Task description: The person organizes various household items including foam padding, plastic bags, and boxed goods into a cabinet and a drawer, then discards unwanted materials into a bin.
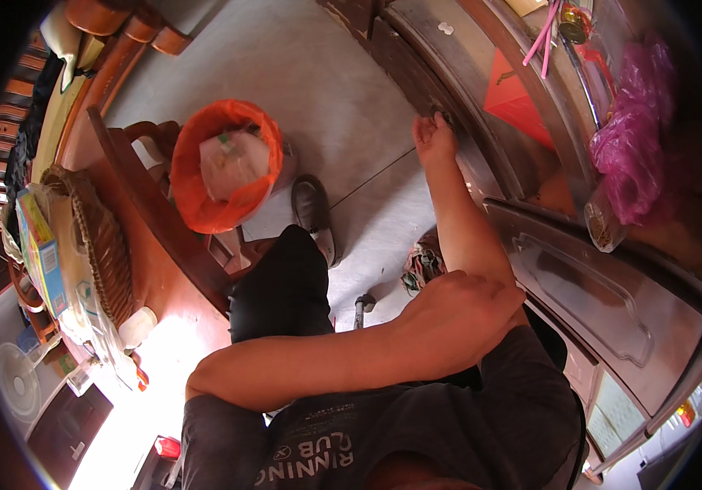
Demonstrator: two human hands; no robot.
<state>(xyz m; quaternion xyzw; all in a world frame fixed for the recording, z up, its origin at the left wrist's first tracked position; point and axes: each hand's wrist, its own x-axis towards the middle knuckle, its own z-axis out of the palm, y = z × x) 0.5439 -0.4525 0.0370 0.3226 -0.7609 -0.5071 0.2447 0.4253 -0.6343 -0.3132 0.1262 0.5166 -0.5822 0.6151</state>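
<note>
My left hand (467, 309) lies across my right forearm near the elbow, its fingers bent and their tips hidden. My right hand (435, 138) is stretched forward, palm up with loosely curled fingers, beside the dark wooden edge of a cabinet (409, 76). Its fingertips are close to a small dark fitting on that edge; contact cannot be told. Nothing shows in the palm. To the left, on the floor, stands a waste bin with an orange-red plastic liner (228, 214) and pale refuse inside. One dark shoe (312, 208) is near it.
A wooden table (161, 269) at left bears a woven basket (109, 257) and plastic bags. On the right, a crumpled purple plastic bag (627, 141) and pink straws (541, 40) lie above a panelled drawer front (584, 294). A patterned cloth bundle (424, 263) sits below my right arm.
</note>
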